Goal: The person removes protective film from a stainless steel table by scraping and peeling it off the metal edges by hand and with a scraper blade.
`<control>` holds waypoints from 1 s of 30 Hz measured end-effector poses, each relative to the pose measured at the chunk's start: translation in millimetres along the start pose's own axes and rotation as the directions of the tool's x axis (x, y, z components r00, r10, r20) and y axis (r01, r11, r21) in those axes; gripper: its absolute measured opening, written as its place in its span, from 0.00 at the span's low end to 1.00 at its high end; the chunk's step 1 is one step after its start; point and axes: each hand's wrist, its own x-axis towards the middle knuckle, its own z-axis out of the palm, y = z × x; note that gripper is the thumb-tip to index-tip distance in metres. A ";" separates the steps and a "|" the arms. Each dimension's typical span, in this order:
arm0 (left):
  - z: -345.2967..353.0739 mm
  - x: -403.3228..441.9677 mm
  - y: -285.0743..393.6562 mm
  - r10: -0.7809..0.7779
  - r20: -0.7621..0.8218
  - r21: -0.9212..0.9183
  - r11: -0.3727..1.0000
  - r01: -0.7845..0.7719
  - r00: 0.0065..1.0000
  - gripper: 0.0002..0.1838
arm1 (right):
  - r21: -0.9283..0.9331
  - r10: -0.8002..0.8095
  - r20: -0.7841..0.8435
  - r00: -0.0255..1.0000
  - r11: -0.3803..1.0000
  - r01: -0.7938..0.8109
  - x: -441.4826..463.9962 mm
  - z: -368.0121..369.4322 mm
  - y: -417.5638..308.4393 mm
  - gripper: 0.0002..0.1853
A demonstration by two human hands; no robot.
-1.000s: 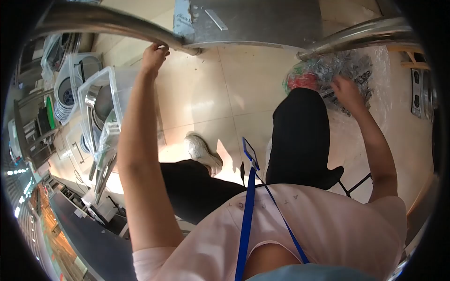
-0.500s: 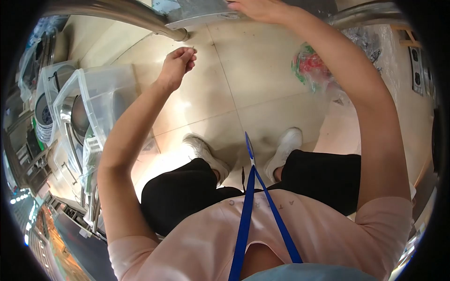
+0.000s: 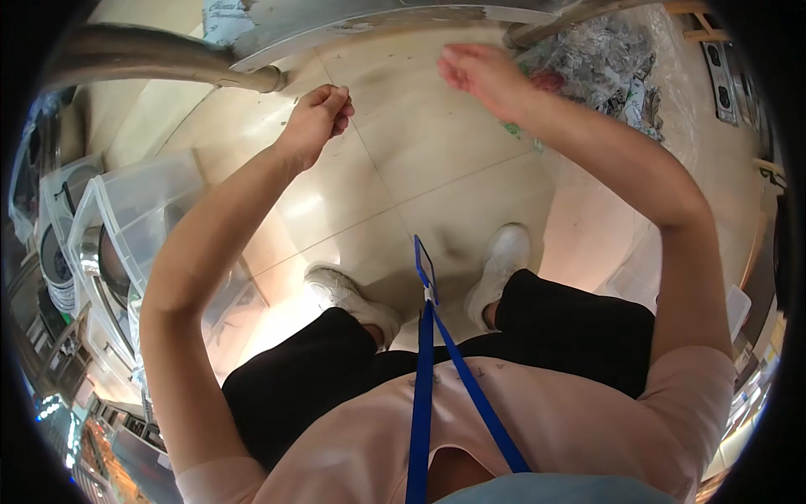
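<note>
My left hand (image 3: 319, 122) is held over the tiled floor, closed, thumb pressed against curled fingers. Whatever it may pinch is too small to make out. To the right, my right hand (image 3: 485, 77) hangs in the air just short of the grey metal shelf edge (image 3: 369, 35). Its fingers are stretched forward, a little blurred, and nothing shows in them. Behind that hand lies crumpled printed paper (image 3: 600, 71) in clear plastic, with a red bundle (image 3: 546, 81) partly hidden. A blue lanyard (image 3: 426, 378) with a badge (image 3: 426, 259) hangs from my neck.
Metal legs (image 3: 260, 79) carry the shelf at left and right. Clear plastic bins (image 3: 155, 193) with pans and bowls stand to the left. My white shoes (image 3: 353, 302) are on the floor tiles. A power strip (image 3: 719, 80) is at the far right.
My right hand has come off the metal shelf and moved back towards me. My left hand stays closed in nearly the same place. The view has shifted, showing more of the crumpled paper.
</note>
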 end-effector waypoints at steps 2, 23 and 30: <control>1.3 2.6 -2.3 0.031 -0.019 -0.119 0.992 -0.033 0.999 0.05 | 0.234 -0.122 -0.062 0.991 0.963 0.133 25.1 -0.9 -2.5 0.12; 0.0 29.2 15.8 0.024 0.062 -0.363 0.932 0.000 0.998 0.08 | 0.313 -0.013 0.086 0.996 0.950 -0.015 61.0 14.0 14.2 0.03; -11.5 24.8 3.2 0.024 -0.143 -0.334 0.940 -0.071 0.989 0.06 | -0.740 -0.732 0.270 0.626 0.258 0.621 -5.9 50.8 -40.3 0.05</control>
